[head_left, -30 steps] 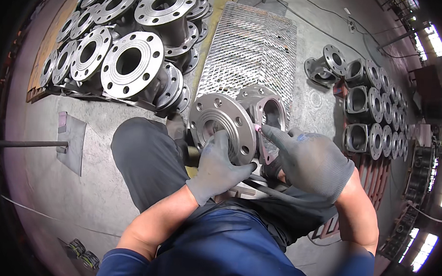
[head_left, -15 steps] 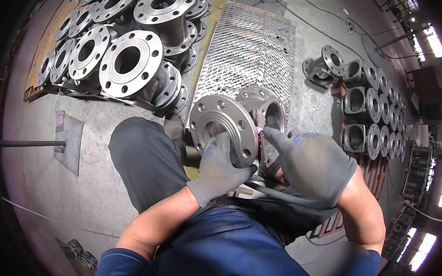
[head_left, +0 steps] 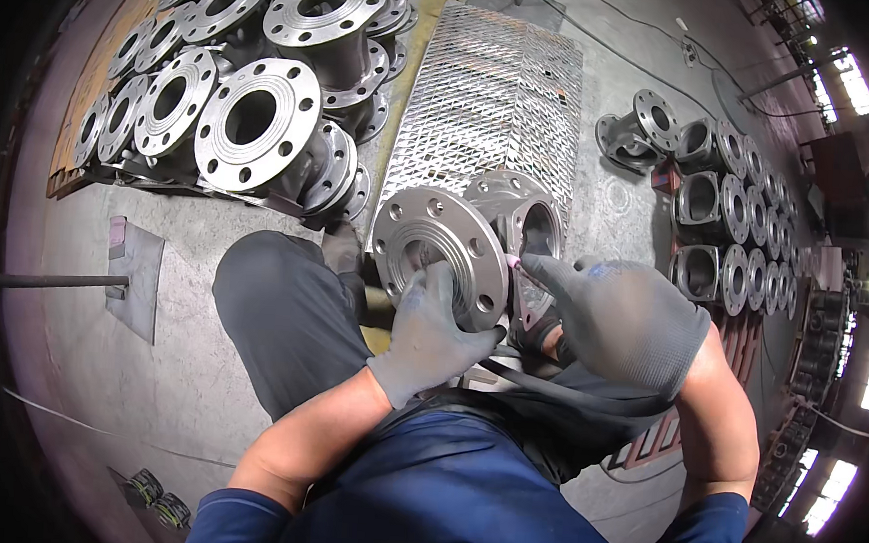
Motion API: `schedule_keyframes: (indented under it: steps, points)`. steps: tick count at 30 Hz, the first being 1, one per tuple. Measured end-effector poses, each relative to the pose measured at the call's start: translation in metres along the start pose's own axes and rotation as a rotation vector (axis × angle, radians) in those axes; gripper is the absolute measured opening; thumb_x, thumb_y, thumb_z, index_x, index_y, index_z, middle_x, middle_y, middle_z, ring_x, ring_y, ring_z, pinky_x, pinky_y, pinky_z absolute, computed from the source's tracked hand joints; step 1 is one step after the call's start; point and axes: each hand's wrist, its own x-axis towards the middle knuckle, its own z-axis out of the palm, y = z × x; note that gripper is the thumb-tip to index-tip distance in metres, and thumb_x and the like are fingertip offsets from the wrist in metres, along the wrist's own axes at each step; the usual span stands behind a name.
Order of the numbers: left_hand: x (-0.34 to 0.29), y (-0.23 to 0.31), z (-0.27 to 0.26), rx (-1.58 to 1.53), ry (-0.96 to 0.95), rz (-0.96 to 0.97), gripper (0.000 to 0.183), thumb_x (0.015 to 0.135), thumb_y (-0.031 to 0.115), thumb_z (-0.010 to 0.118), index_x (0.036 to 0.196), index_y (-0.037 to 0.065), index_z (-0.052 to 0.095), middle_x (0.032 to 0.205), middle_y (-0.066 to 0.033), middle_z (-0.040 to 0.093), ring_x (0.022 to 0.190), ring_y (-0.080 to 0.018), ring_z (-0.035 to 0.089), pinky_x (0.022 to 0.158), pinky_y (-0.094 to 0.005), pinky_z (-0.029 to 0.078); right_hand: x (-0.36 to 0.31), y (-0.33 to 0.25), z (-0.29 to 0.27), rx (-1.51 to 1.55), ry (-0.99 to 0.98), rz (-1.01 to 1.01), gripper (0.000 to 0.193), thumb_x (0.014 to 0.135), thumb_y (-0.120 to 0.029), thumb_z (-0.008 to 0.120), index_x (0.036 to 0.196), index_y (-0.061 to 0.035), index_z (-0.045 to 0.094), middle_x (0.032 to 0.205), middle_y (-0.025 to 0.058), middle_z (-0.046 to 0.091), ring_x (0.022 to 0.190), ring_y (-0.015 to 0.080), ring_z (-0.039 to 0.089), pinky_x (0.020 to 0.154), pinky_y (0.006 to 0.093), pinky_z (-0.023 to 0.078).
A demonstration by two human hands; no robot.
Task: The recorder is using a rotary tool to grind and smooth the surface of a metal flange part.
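Observation:
A grey cast-metal valve body with a round, bolt-holed flange stands between my legs, at the near end of a textured metal plate. My gloved left hand grips the flange, thumb in the central bore and fingers by its lower rim. To the right, my gloved right hand is closed around a slim tool whose pinkish-white tip shows past the index finger. That tip is close to the edge behind the flange, next to the body's side opening; the glove hides the tool's body, so its kind is unclear.
Stacked flanged castings rise on a pallet at the left. More castings stand in rows at the right. The textured metal plate stretches away ahead. Cables cross the floor at the back; a dark rod juts in from the left.
My right hand has shifted slightly right and down, and more of the pinkish-white tip shows. The left hand and the valve body stay nearly where they were.

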Motion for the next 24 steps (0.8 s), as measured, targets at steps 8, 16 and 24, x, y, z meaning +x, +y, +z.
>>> schedule_keyframes:
  steps: [8,16,24]
  points:
    - [0.000,-0.003,-0.002,0.029,0.014,0.055,0.068,0.066,0.029,0.097,0.109,-0.001,0.053,0.102,-0.0256,0.065,0.098,-0.0437,0.064,0.085,-0.0526,0.052,0.001,0.002,-0.004,0.037,-0.032,0.012,0.063,0.091,-0.011,0.070,0.152,-0.0010,0.059,0.096,0.0257,0.077,0.092,0.0460,0.076,0.084,0.0550,0.060]
    - [0.000,-0.004,-0.009,-0.037,-0.024,-0.049,0.071,0.071,0.030,0.097,0.117,-0.002,0.054,0.111,-0.0233,0.064,0.100,-0.0403,0.067,0.087,-0.0509,0.055,-0.013,0.001,0.003,0.159,-0.087,0.020,0.057,0.096,-0.014,0.067,0.152,-0.0052,0.061,0.088,0.0252,0.075,0.088,0.0479,0.075,0.079,0.0568,0.058]
    - [0.010,-0.006,-0.026,-0.017,-0.091,-0.048,0.082,0.070,0.032,0.100,0.127,-0.004,0.053,0.116,-0.0248,0.064,0.105,-0.0407,0.067,0.091,-0.0501,0.055,0.005,0.047,0.052,0.489,0.359,-0.095,0.057,0.100,-0.006,0.063,0.156,-0.0042,0.058,0.115,0.0284,0.075,0.099,0.0416,0.077,0.090,0.0504,0.060]
